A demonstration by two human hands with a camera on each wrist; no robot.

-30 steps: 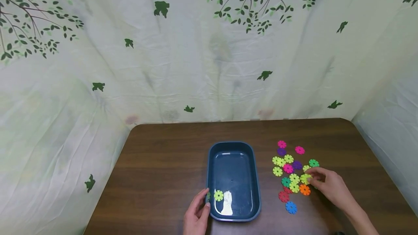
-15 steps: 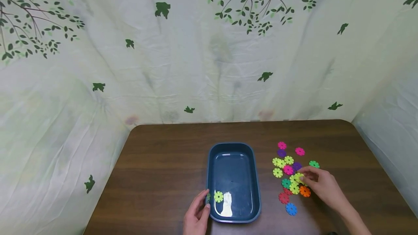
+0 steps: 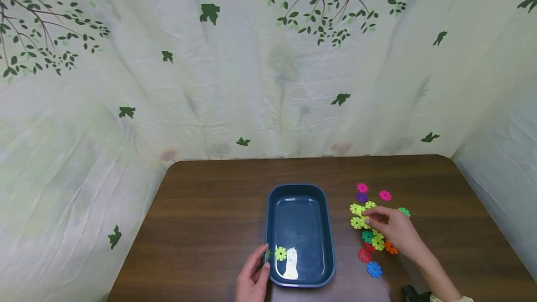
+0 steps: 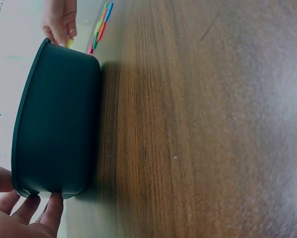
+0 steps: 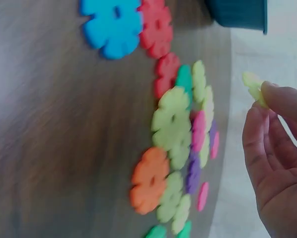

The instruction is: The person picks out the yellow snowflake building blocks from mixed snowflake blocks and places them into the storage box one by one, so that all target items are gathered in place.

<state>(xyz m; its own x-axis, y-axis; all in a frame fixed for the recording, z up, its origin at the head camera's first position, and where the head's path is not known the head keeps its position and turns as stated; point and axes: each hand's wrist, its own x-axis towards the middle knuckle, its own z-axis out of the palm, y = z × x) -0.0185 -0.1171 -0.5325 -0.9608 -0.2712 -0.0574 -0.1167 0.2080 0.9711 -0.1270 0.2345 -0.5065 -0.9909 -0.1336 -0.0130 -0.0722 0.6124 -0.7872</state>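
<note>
A dark blue rectangular tray (image 3: 299, 189) stands on the table, with one yellow-green flower-shaped plastic disc (image 3: 280, 253) lying inside near its left wall. My left hand (image 3: 253, 276) grips the tray's left side, its fingertips against the wall and rim in the left wrist view. My right hand (image 3: 394, 228) pinches another yellow-green flower disc (image 5: 254, 87) between thumb and fingers, raised above the tabletop. Beneath and around that hand lie several loose discs, among them a blue disc (image 3: 374, 270), an orange disc (image 5: 150, 181) and a red disc (image 3: 364, 255).
The brown wooden table (image 3: 209, 218) ends at a pale cloth backdrop (image 3: 251, 83) printed with leaves and birds. Pink discs (image 3: 385, 195) lie at the far side of the scatter, right of the tray. A black object (image 3: 413, 294) shows by the right wrist.
My right hand has lifted a yellow-green disc from the right side of the scatter and carried it left, toward the tray. My left hand stays at the tray's side.
</note>
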